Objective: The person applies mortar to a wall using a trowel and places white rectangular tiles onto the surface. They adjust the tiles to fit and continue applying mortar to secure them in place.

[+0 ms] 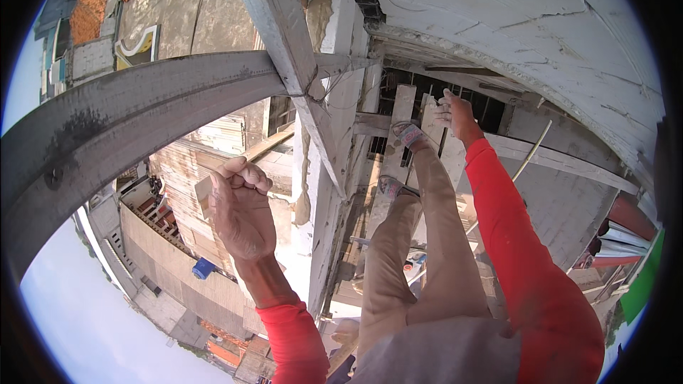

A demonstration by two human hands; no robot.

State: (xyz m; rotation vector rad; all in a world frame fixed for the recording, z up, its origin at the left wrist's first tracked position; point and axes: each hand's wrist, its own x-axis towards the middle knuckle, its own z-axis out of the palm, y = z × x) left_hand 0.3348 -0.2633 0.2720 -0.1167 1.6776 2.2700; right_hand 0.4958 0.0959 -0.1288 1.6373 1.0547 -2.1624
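Observation:
My left hand (pixel 245 217) is raised at the left with its palm turned up and its fingers curled over. A small flat tan piece (pixel 203 196) shows beside the thumb; what the fingers hold is hidden. My right hand (pixel 455 117) reaches far forward above the planks, whitish dust on its loosely bent fingers, and nothing shows in it. A grey-white diagonal beam (pixel 274 18) crosses a long grey beam (pixel 142 92) ahead of my left hand. Thin wire (pixel 311 92) loops around their crossing.
My sandalled feet (pixel 407 134) stand on narrow planks (pixel 398 156) high up, with gaps between them. A rough white wall edge (pixel 327 171) runs beside them. A pale concrete slab (pixel 512 14) overhangs at the upper right. Rooftops and a blue container (pixel 203 268) lie far below at the left.

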